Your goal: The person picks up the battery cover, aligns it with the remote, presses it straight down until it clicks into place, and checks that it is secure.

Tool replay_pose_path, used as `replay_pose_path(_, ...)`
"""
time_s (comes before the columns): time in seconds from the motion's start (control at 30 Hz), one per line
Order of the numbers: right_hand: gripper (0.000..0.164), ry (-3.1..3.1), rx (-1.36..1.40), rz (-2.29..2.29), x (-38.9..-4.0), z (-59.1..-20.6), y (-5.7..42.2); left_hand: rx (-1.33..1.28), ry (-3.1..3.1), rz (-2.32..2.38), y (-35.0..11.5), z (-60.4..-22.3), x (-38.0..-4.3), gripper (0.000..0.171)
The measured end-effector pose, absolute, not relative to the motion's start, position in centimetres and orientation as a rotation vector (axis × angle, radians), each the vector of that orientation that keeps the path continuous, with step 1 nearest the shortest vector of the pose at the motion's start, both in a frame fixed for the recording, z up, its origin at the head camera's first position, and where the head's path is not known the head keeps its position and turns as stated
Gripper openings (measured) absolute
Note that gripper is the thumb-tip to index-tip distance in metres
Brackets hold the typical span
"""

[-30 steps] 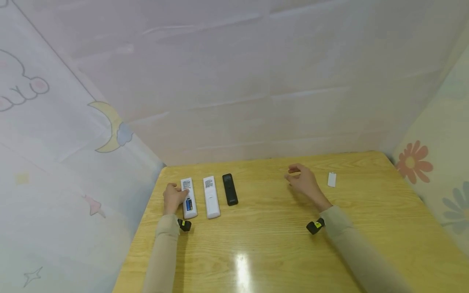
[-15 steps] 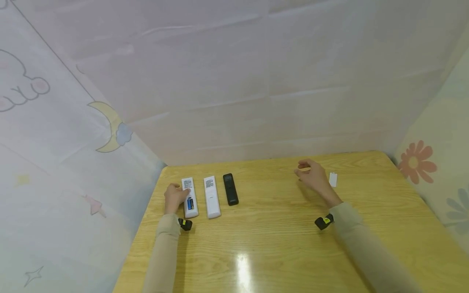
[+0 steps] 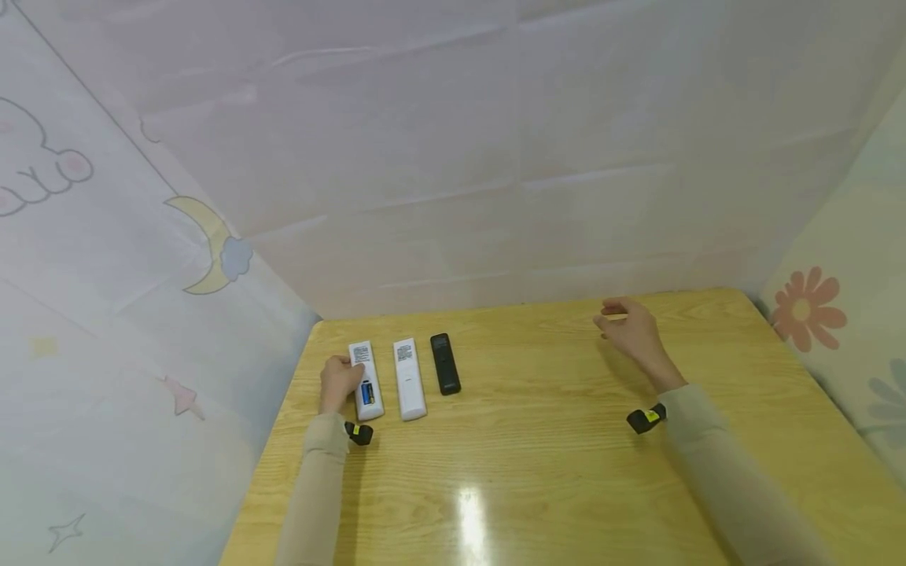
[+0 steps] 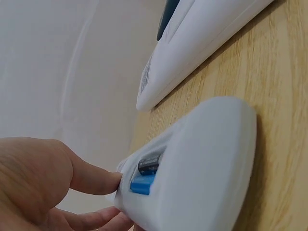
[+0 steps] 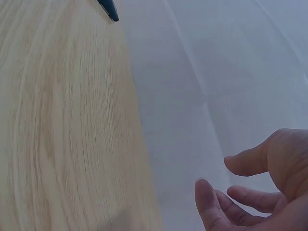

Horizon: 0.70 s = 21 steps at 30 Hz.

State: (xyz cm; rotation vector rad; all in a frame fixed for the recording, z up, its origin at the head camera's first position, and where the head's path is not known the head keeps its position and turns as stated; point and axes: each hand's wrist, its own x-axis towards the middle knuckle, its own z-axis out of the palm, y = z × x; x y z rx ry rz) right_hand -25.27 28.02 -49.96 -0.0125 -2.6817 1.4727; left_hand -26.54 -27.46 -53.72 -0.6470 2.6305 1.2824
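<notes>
The open-backed white remote [image 3: 370, 374] is lying back-up near the left side of the worktop [image 3: 538, 440], and the left grip [image 3: 336, 384] is pinching it from its left edge. The thumb [image 4: 98, 179] is coming over the top, just beyond the exposed batteries [image 4: 148, 166], while the fingers are curling along the side, partly hidden from me. So the remote is lying immediately to the right of that grip, its long axis passing across the thumb's line.

The right grip [image 3: 631, 332] is hovering well apart, towards the far right, its thumb and fingers loosely bent with a gap between them and nothing showing there. The left hand is clearly being the nearer one.

That long axis is running front to back, leaning a little left at the far end. The printed end is pointing away from the person, the rounded battery end towards them. A second white remote [image 3: 410, 389] is lying just beside it, nearly parallel, with a black remote [image 3: 445, 365] sitting beyond that.
</notes>
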Motion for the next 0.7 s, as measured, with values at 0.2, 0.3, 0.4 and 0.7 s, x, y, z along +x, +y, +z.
replay_pose_path(0.2, 0.055, -2.733, -0.013, 1.362, -25.1, -50.3, 29.1, -0.636, 2.626, 1.315, -27.5, -53.9, -26.6, 0.055)
replay_pose_path(0.3, 0.056, -2.745, -0.005, 1.339, -25.1, -50.5, 29.5, -0.627, 2.623, 1.345, -27.7, -54.0, -26.5, 0.054)
replay_pose_path(0.4, 0.056, -2.747, -0.004, 1.327, -25.0, -50.6, 30.0, -0.624, 2.610, 1.401, -27.8, -54.3, -26.4, 0.054)
replay_pose_path(0.7, 0.060, -2.819, -0.047, 1.295, -25.1, -51.4, 31.8, -0.635, 2.544, 1.532, -28.1, -54.8, -25.9, 0.056)
